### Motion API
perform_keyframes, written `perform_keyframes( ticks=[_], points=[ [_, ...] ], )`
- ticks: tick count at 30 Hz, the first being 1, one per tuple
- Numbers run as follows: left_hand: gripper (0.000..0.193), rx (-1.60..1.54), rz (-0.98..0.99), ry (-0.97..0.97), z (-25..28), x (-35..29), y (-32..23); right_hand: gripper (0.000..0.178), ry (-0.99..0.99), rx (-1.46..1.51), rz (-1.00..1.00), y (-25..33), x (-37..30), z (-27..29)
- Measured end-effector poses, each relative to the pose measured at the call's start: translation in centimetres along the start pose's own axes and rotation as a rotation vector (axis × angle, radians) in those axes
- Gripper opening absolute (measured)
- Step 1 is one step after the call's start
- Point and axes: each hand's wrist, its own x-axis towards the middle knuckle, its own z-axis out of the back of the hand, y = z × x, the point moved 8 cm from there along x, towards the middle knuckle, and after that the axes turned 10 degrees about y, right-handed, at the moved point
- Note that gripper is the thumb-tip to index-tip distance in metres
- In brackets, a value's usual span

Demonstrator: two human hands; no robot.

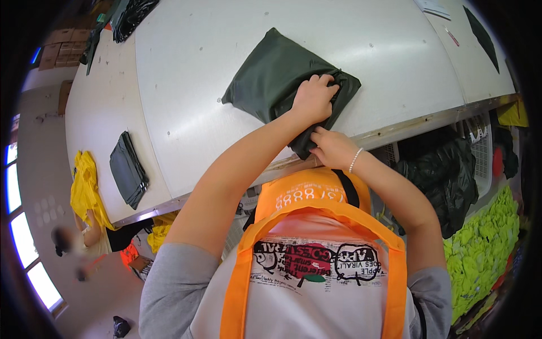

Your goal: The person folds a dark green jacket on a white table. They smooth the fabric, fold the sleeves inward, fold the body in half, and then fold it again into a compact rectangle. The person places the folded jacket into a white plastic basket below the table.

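Note:
A folded piece of dark green, slightly shiny fabric point(265, 79) lies on the white table, its near right edge bunched close to the table's front edge. My left hand point(316, 99) rests on top of it, fingers curled into the gathered folds. Below, my right hand point(334, 148) pinches the near corner between thumb and fingers, where that corner reaches the table edge. A beaded bracelet circles my right wrist. Part of the fabric under my left palm is hidden.
The white table point(186, 68) spreads ahead. A stack of folded dark fabric point(128, 169) sits at left, near a person with yellow cloth point(87, 181). A red-handled tool point(451, 37) lies far right. Below at right are a crate point(481, 150), black fabric point(437, 175) and lime-green pieces point(483, 248).

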Motion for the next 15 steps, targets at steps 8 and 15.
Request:
perform_keyframes(
  ticks=[8,15],
  points=[
    [0.049,-0.529,-0.160,-0.232,2.7,-0.4,2.7,0.017,-0.384,0.349,-0.106,-1.1,-0.3,1.1],
    [0.043,-0.392,-0.219,-0.156,7.1,-10.3,0.7,0.014,-0.410,0.553,-0.229,-2.9,-1.3,3.7]
  ],
)
